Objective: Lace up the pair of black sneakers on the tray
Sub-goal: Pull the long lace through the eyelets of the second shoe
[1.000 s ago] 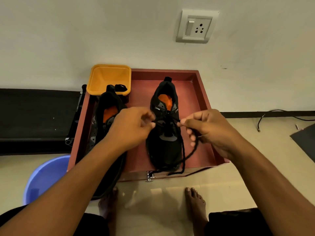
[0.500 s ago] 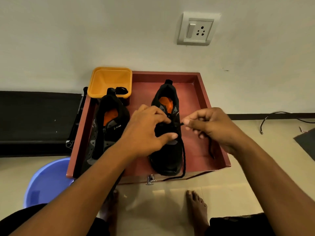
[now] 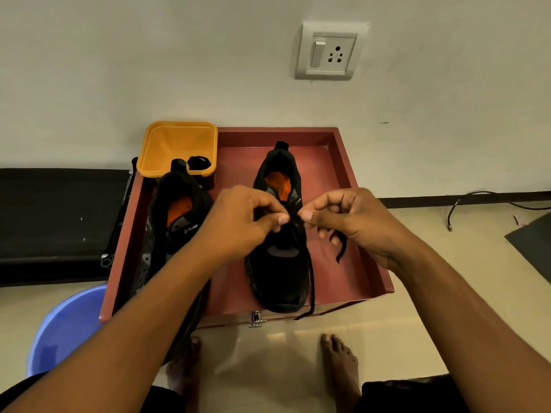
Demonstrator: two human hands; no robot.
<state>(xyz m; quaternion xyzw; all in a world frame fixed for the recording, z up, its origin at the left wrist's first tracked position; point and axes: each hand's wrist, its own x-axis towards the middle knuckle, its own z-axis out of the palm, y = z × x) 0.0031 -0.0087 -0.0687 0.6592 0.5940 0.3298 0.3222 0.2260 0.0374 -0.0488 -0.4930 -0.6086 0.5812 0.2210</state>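
Left hand [image 3: 241, 225] and right hand [image 3: 354, 222] each pinch the black lace [image 3: 311, 281]. Both over the right sneaker [image 3: 280, 263] on the red tray [image 3: 343, 162].

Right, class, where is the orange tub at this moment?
In the head view, the orange tub sits at the red tray's far left corner, just behind the left sneaker's heel.

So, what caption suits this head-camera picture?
Left hand and right hand pinch the black lace over the right sneaker in the red tray; the left sneaker lies alongside.
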